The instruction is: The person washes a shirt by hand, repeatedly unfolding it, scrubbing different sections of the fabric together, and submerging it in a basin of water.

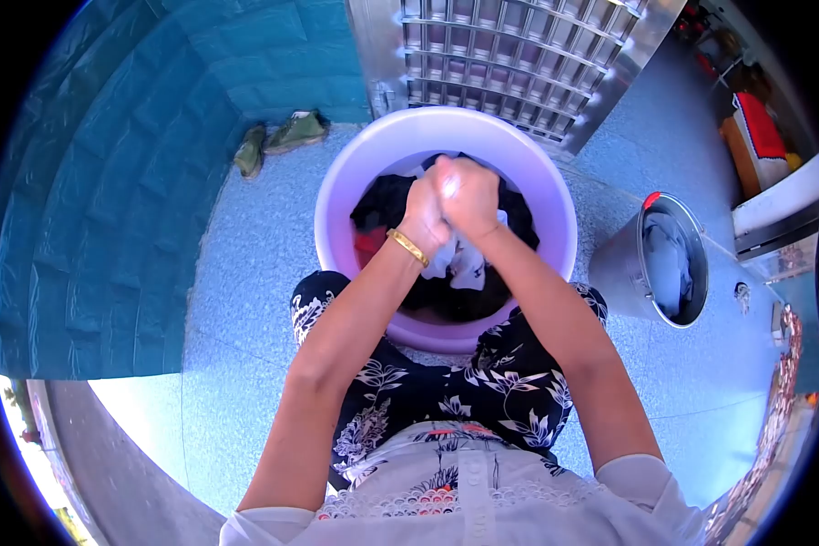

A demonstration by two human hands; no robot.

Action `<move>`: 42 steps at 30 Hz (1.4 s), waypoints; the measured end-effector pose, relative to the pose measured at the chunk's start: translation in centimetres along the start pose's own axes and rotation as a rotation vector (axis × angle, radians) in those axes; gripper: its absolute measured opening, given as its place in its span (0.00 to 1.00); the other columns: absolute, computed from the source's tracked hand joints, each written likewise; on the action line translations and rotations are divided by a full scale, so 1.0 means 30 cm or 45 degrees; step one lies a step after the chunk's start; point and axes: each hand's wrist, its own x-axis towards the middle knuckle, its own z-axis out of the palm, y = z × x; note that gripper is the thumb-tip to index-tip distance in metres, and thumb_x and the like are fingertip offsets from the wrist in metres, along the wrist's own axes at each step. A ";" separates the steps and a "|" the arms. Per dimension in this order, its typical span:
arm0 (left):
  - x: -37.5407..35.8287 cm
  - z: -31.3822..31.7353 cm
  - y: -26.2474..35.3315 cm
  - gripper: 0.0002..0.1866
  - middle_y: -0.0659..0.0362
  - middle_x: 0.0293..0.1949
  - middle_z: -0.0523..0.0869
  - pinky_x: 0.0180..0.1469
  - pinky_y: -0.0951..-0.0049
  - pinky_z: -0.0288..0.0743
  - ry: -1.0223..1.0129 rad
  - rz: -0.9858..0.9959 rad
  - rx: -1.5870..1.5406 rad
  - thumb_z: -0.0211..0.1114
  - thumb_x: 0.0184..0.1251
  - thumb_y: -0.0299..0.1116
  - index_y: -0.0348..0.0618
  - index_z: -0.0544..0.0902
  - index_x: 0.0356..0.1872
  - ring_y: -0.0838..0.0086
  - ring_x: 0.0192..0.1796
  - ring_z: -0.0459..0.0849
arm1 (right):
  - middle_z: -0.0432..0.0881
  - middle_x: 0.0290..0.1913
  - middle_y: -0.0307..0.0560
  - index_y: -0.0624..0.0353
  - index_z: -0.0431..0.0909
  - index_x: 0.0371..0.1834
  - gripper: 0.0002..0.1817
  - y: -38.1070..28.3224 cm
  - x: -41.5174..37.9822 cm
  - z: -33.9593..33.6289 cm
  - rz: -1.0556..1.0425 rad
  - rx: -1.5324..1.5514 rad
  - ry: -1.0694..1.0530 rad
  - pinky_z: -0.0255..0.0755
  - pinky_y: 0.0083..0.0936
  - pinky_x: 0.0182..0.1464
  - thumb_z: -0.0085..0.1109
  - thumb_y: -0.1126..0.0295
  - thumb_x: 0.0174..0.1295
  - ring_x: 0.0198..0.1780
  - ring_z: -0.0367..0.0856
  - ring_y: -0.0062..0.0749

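Both hands are pressed together above a large light purple tub [336, 182]. My left hand [424, 211], with a gold bangle at its wrist, is closed around a whitish wet cloth [467, 266] that hangs down between my forearms. Against it, my right hand [469, 196] is closed too, its fingers wrapped over the same cloth. Most of the cloth inside the grip is hidden. Dark clothes [384, 198] and a red piece [369, 244] lie in the tub below.
A metal bucket [620, 273] with a pale cloth in it stands right of the tub. Green shoes [296, 133] lie by the teal wall covering [109, 209]. A metal grille door [518, 59] rises behind the tub. My knees flank the tub's near side.
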 end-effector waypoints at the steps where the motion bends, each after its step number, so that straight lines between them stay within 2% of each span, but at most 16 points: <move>1: 0.035 -0.026 -0.021 0.10 0.61 0.33 0.79 0.40 0.73 0.71 -0.024 -0.013 0.142 0.50 0.61 0.39 0.45 0.76 0.35 0.74 0.37 0.78 | 0.75 0.18 0.51 0.59 0.73 0.13 0.17 0.074 0.027 -0.013 0.263 -0.051 -0.078 0.68 0.37 0.25 0.46 0.63 0.55 0.20 0.74 0.46; 4: 0.001 0.021 -0.013 0.11 0.61 0.34 0.80 0.41 0.73 0.71 -0.035 -0.106 0.040 0.51 0.60 0.38 0.44 0.76 0.37 0.74 0.37 0.78 | 0.75 0.18 0.51 0.59 0.74 0.12 0.17 0.081 0.028 -0.002 0.310 -0.153 0.006 0.67 0.38 0.25 0.46 0.64 0.55 0.21 0.74 0.46; 6: 0.009 0.028 -0.003 0.08 0.64 0.26 0.75 0.33 0.73 0.68 0.206 0.050 0.077 0.51 0.58 0.38 0.48 0.73 0.23 0.75 0.30 0.75 | 0.76 0.19 0.50 0.59 0.75 0.14 0.15 0.018 0.003 0.011 0.259 0.024 0.005 0.67 0.38 0.25 0.48 0.64 0.53 0.21 0.75 0.45; 9: 0.103 -0.140 0.091 0.12 0.64 0.13 0.69 0.21 0.73 0.67 -0.568 -0.254 0.032 0.52 0.58 0.39 0.51 0.69 0.17 0.72 0.17 0.72 | 0.72 0.17 0.43 0.55 0.72 0.16 0.07 -0.202 -0.080 -0.006 -0.143 0.181 -0.102 0.67 0.33 0.23 0.55 0.66 0.46 0.20 0.73 0.42; 11: 0.074 -0.117 0.062 0.12 0.64 0.15 0.70 0.22 0.73 0.67 -0.552 -0.251 0.091 0.52 0.59 0.39 0.50 0.69 0.17 0.73 0.18 0.72 | 0.73 0.18 0.44 0.54 0.73 0.17 0.05 -0.140 -0.079 0.000 -0.119 0.335 -0.054 0.67 0.32 0.23 0.56 0.68 0.45 0.20 0.73 0.42; 14: -0.025 0.049 0.020 0.09 0.63 0.24 0.76 0.33 0.75 0.70 0.113 -0.058 0.081 0.52 0.59 0.38 0.46 0.75 0.26 0.74 0.29 0.76 | 0.72 0.15 0.51 0.59 0.72 0.15 0.15 0.043 0.010 -0.007 0.077 0.135 0.062 0.66 0.30 0.22 0.48 0.65 0.57 0.20 0.73 0.44; 17: -0.014 0.037 0.024 0.13 0.59 0.35 0.80 0.41 0.73 0.72 -0.146 -0.128 0.028 0.51 0.61 0.39 0.41 0.75 0.39 0.71 0.38 0.79 | 0.78 0.20 0.47 0.60 0.76 0.20 0.20 0.091 0.056 -0.052 0.500 0.067 -0.227 0.66 0.29 0.26 0.47 0.56 0.59 0.21 0.74 0.33; 18: 0.028 0.016 0.028 0.10 0.62 0.27 0.75 0.35 0.74 0.69 -0.157 -0.044 -0.017 0.52 0.61 0.39 0.44 0.73 0.30 0.75 0.30 0.75 | 0.78 0.20 0.47 0.60 0.76 0.20 0.20 0.088 0.063 -0.072 0.500 0.061 -0.225 0.66 0.29 0.26 0.47 0.56 0.59 0.21 0.74 0.33; 20: 0.038 0.002 0.080 0.17 0.67 0.15 0.65 0.24 0.78 0.63 -0.057 0.160 -0.058 0.53 0.62 0.43 0.48 0.68 0.16 0.80 0.19 0.65 | 0.79 0.26 0.44 0.60 0.79 0.29 0.22 0.067 0.077 -0.113 0.815 1.016 -0.834 0.67 0.25 0.32 0.51 0.49 0.53 0.26 0.75 0.28; 21: 0.038 -0.010 0.109 0.19 0.66 0.15 0.66 0.24 0.78 0.62 0.074 0.323 0.134 0.54 0.61 0.45 0.45 0.69 0.16 0.80 0.18 0.64 | 0.76 0.33 0.41 0.63 0.76 0.39 0.24 0.064 0.105 -0.169 0.770 0.748 -1.296 0.65 0.21 0.36 0.56 0.51 0.49 0.33 0.73 0.23; 24: 0.015 0.003 0.098 0.19 0.63 0.17 0.71 0.26 0.77 0.64 0.062 0.431 0.543 0.58 0.57 0.47 0.41 0.73 0.20 0.79 0.21 0.68 | 0.76 0.35 0.43 0.65 0.75 0.40 0.21 0.101 0.115 -0.215 0.772 0.580 -1.223 0.65 0.19 0.36 0.58 0.61 0.46 0.33 0.74 0.24; 26: 0.014 0.003 0.074 0.16 0.62 0.22 0.76 0.32 0.78 0.68 -0.112 0.871 1.284 0.65 0.51 0.44 0.39 0.75 0.25 0.78 0.27 0.73 | 0.75 0.31 0.41 0.64 0.74 0.33 0.12 0.181 0.110 -0.223 0.961 1.144 -0.487 0.65 0.17 0.35 0.56 0.72 0.44 0.31 0.73 0.23; 31: -0.040 0.024 0.119 0.18 0.63 0.28 0.79 0.37 0.80 0.68 0.108 0.602 2.000 0.68 0.48 0.40 0.37 0.78 0.33 0.79 0.30 0.75 | 0.72 0.26 0.40 0.61 0.69 0.26 0.07 0.248 0.147 -0.297 0.987 1.642 -0.028 0.66 0.19 0.35 0.51 0.81 0.42 0.29 0.72 0.25; 33: -0.027 0.011 0.100 0.16 0.63 0.30 0.80 0.38 0.79 0.69 -0.202 0.512 1.020 0.68 0.48 0.39 0.40 0.78 0.34 0.79 0.33 0.76 | 0.71 0.25 0.39 0.60 0.67 0.24 0.07 0.246 0.155 -0.305 0.922 1.728 0.042 0.66 0.21 0.35 0.49 0.82 0.42 0.29 0.71 0.25; 37: -0.039 0.060 0.101 0.07 0.63 0.29 0.80 0.35 0.77 0.71 -0.151 0.566 0.129 0.65 0.52 0.32 0.43 0.77 0.28 0.79 0.32 0.77 | 0.71 0.28 0.39 0.60 0.67 0.26 0.06 0.186 0.162 -0.263 1.212 1.619 0.340 0.64 0.19 0.31 0.50 0.80 0.43 0.29 0.69 0.23; 42: -0.002 0.026 0.099 0.12 0.60 0.41 0.76 0.48 0.71 0.71 -0.051 0.363 -0.125 0.58 0.57 0.29 0.44 0.70 0.42 0.73 0.44 0.75 | 0.70 0.27 0.38 0.58 0.69 0.28 0.06 0.135 0.127 -0.159 0.942 1.260 0.042 0.62 0.20 0.29 0.50 0.77 0.44 0.27 0.67 0.20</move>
